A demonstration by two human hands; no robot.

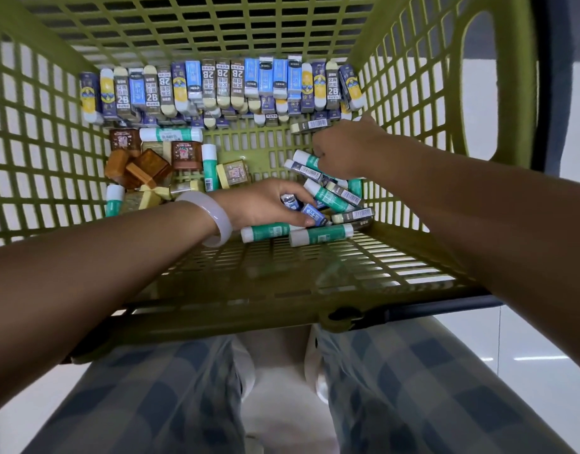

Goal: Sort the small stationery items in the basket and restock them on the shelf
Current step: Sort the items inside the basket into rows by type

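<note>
Pale tiled floor (527, 371) below, checked trousers (144, 404) at the bottom edge, and a green lattice basket (53, 132) filling the view.

Left hand (265, 204): fingers (303, 221) stretched forward and only lightly bent, resting on small blue erasers (311, 216) in the loose heap at the near right of the basket floor; touching, not clearly pinching. A pale bangle (216, 217) on that wrist. Right hand (347, 152): fingers curled under, apparently closed round a green-and-white glue stick (306, 158) at the far edge of the same heap; grip partly hidden by the knuckles.

Outward from the hands: more glue sticks and barcoded erasers tumbled together in the heap (334, 198), two glue sticks lying side by side just near of it. Along the far wall, a tidy row of sleeved erasers (216, 83) standing on end, already grouped. At the left, brown boxed items (141, 165) with a few glue sticks among them.

Step in hand, by the look of it: sorting, well along but unfinished. Next call: lifting the glue sticks clear of the erasers without scattering the pile, then grouping by kind. No shelf in view.
</note>
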